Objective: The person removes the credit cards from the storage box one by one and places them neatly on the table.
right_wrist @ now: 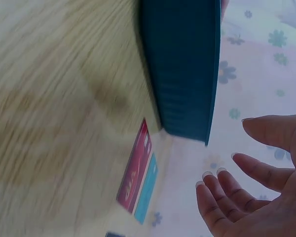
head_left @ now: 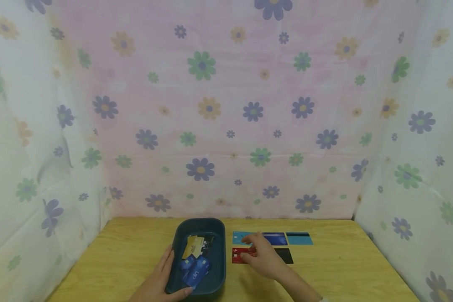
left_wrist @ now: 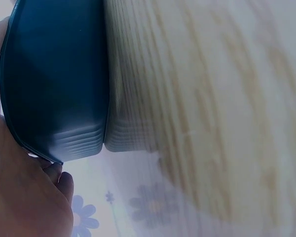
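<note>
Gripping the deep, dark-teal, round-cornered tray [head_left: 220, 256] with my left hand [head_left: 159, 274], I have gold, black and glossy blue cards [head_left: 197, 274] lying inside. My right hand [head_left: 263, 258], fingers parted, hovers over a rectangular red card [head_left: 236, 255] beside the tray on the wood-grained table [head_left: 343, 268].

The right hand [right_wrist: 274, 210], fingers [right_wrist: 259, 171] parted, hovers near a red card [right_wrist: 133, 170] and a light-blue card [right_wrist: 146, 190] on the tabletop [right_wrist: 49, 98]; a teal container [right_wrist: 182, 69] stands apart from its thumb [right_wrist: 271, 131].

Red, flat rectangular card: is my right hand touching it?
Apart. The right wrist view shows the right hand raised, with a plain gap where pale flower-print backdrop shows between it and the red card.
</note>
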Demonstrator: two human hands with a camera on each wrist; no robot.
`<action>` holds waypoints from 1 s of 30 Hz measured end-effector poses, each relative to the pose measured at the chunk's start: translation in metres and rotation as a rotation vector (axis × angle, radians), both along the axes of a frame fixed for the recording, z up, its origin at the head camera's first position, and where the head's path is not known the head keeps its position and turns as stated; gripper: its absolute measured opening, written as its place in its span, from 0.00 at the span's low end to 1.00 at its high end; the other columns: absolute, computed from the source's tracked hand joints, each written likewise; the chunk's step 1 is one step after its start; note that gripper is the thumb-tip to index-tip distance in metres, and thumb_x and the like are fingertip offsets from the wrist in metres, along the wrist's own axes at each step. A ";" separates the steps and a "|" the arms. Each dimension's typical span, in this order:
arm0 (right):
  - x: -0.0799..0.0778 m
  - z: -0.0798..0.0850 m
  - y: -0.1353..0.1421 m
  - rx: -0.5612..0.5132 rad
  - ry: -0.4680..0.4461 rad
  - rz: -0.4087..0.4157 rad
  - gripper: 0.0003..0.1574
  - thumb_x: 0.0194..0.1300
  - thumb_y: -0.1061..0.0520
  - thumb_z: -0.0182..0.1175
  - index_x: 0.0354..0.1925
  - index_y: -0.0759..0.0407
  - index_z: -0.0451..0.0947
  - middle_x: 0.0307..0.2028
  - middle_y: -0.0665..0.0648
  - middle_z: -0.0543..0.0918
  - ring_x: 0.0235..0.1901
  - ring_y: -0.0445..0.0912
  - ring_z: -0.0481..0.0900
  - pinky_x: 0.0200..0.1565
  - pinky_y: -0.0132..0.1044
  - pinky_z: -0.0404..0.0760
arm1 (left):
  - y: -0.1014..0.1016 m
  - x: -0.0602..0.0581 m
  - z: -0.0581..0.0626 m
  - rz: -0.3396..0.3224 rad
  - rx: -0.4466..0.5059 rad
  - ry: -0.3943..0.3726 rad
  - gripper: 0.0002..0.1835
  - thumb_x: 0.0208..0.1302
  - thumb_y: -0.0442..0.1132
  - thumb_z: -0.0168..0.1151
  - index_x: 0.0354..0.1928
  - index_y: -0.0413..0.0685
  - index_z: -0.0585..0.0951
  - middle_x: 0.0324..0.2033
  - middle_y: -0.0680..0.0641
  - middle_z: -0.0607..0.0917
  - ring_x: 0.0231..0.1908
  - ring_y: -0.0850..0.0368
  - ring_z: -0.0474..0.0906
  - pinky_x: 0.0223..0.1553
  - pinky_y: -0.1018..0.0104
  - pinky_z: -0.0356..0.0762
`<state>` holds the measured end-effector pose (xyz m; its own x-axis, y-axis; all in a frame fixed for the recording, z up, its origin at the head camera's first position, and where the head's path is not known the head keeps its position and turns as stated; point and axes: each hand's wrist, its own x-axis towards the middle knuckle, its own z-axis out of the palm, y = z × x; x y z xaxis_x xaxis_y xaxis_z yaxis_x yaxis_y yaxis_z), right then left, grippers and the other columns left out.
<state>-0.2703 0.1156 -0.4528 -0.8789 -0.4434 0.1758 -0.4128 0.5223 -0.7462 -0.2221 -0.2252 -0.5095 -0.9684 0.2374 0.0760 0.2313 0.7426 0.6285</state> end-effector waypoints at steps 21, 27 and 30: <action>0.009 0.000 -0.057 -0.021 -0.008 0.061 0.18 0.67 0.58 0.67 0.54 0.59 0.80 0.52 0.59 0.78 0.45 0.53 0.78 0.44 0.38 0.82 | 0.002 0.001 0.002 0.012 0.000 -0.010 0.65 0.58 0.67 0.69 0.81 0.34 0.46 0.80 0.33 0.43 0.73 0.25 0.54 0.62 0.27 0.67; 0.010 0.001 -0.065 -0.001 0.026 0.055 0.17 0.67 0.58 0.68 0.52 0.59 0.81 0.50 0.57 0.80 0.48 0.55 0.80 0.46 0.39 0.82 | 0.003 0.002 0.002 0.011 -0.006 0.006 0.65 0.58 0.67 0.69 0.80 0.34 0.46 0.80 0.33 0.43 0.73 0.25 0.55 0.62 0.27 0.68; 0.011 0.001 -0.070 0.009 0.032 0.044 0.16 0.66 0.58 0.68 0.52 0.57 0.81 0.49 0.56 0.80 0.49 0.55 0.80 0.49 0.42 0.83 | 0.003 0.003 0.003 0.018 -0.001 0.000 0.65 0.58 0.67 0.69 0.80 0.33 0.46 0.80 0.33 0.44 0.73 0.25 0.56 0.62 0.27 0.68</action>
